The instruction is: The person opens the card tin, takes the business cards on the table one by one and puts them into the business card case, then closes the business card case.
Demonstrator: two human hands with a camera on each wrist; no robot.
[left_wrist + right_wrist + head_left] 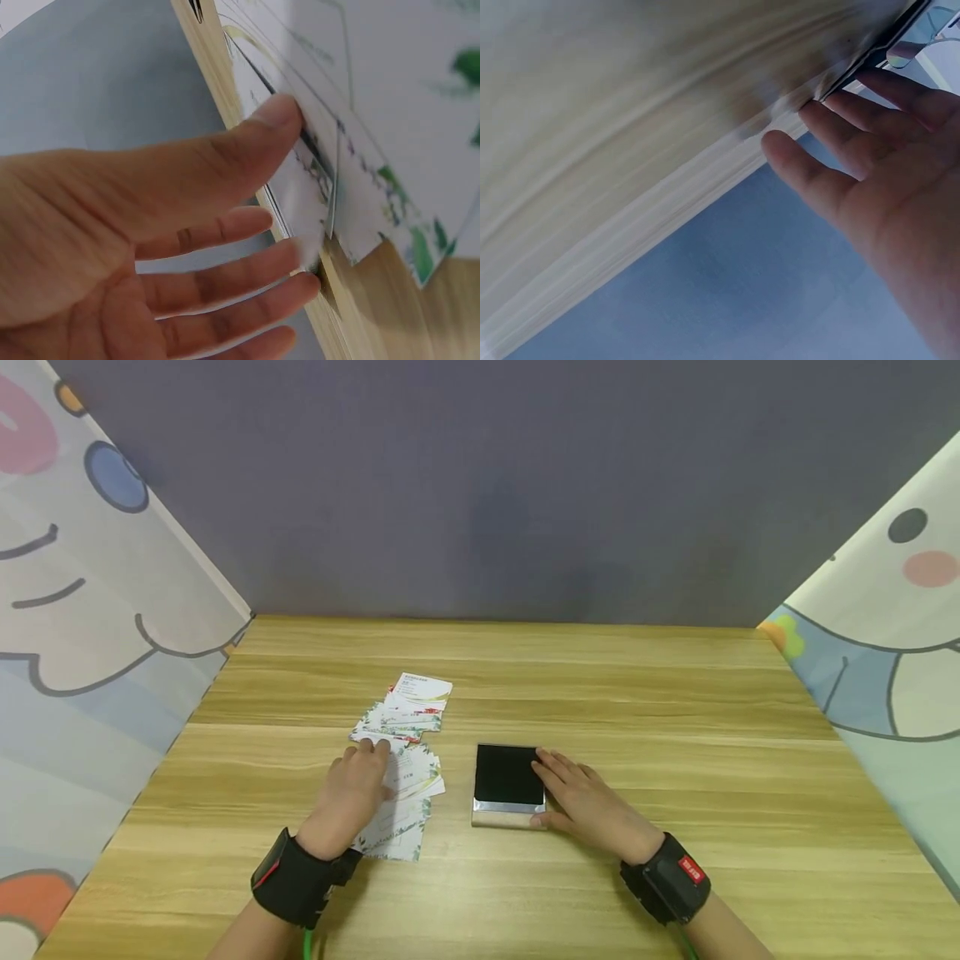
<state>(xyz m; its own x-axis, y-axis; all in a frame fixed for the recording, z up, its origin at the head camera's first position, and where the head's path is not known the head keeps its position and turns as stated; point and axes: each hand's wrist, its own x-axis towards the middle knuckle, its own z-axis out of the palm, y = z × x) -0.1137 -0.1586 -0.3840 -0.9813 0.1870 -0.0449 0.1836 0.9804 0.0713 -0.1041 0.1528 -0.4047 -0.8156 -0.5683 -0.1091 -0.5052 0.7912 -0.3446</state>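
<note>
White business cards (406, 774) with green leaf borders lie overlapped in a loose row on the wooden table. Over the left side of the row is my left hand (351, 793); in the left wrist view its thumb (274, 112) touches the cards' faces, with the other fingers extended at their edge. To the right lies a flat, squarish card case (510, 774) with a black top, a silver strip and a pale gold front edge. My right hand (588, 802) rests along its right side, fingers extended, fingertips on the black top's edge and thumb at the front corner.
More cards (420, 692), some with red marks, spread toward the back of the table (675, 710). A grey panel (495, 493) stands behind the table, and cartoon-printed sheets (112, 577) flank both sides. Each wrist wears a black strap (666, 878).
</note>
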